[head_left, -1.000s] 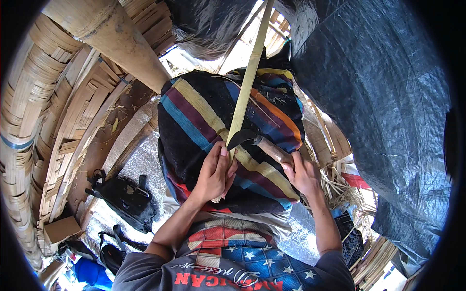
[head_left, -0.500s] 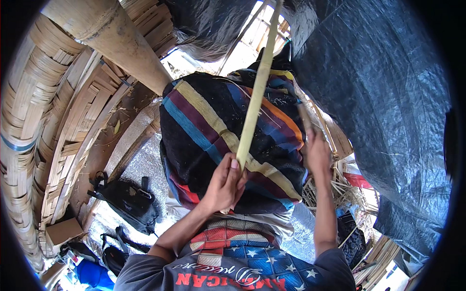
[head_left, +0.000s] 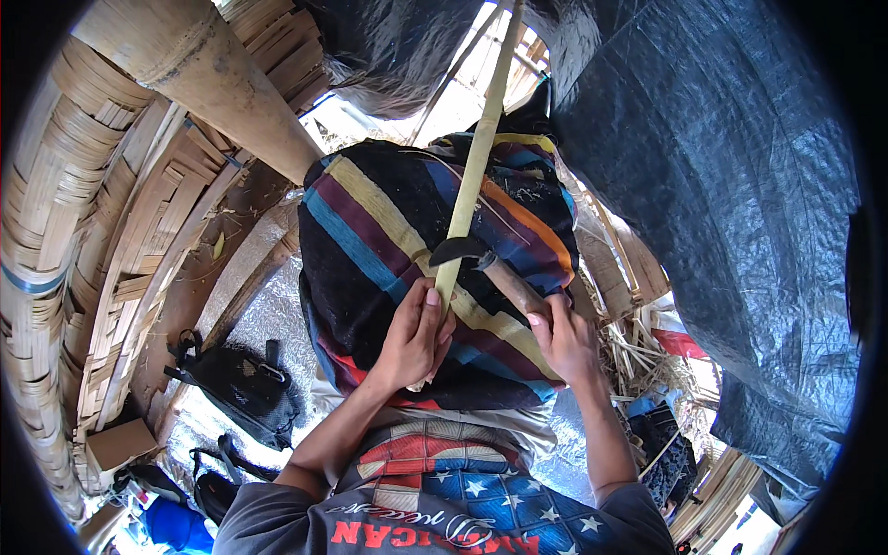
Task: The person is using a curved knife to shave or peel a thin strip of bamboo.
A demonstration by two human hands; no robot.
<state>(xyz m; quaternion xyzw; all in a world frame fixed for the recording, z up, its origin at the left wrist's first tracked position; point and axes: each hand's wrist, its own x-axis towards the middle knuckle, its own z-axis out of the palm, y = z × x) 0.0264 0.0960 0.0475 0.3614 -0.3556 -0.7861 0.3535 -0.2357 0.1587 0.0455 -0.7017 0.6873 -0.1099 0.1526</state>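
My left hand [head_left: 415, 338] grips the near end of a long pale bamboo strip [head_left: 476, 166] that runs up and away over my lap. My right hand [head_left: 566, 340] holds the wooden handle of a curved dark knife [head_left: 462, 250], whose blade lies against the strip just above my left thumb. Both rest over a striped cloth [head_left: 370, 240] of black, blue, yellow and orange draped across my knees.
A thick bamboo pole [head_left: 199, 79] and stacked woven bamboo strips [head_left: 83, 259] fill the left. A black bag [head_left: 236, 379] lies on the floor at lower left. A dark tarpaulin [head_left: 703, 185] hangs on the right, with bamboo shavings [head_left: 638, 347] below it.
The right hand came back from the side with the knife and set the blade against the strip. The strip has swung more upright, and the left hand keeps its grip.
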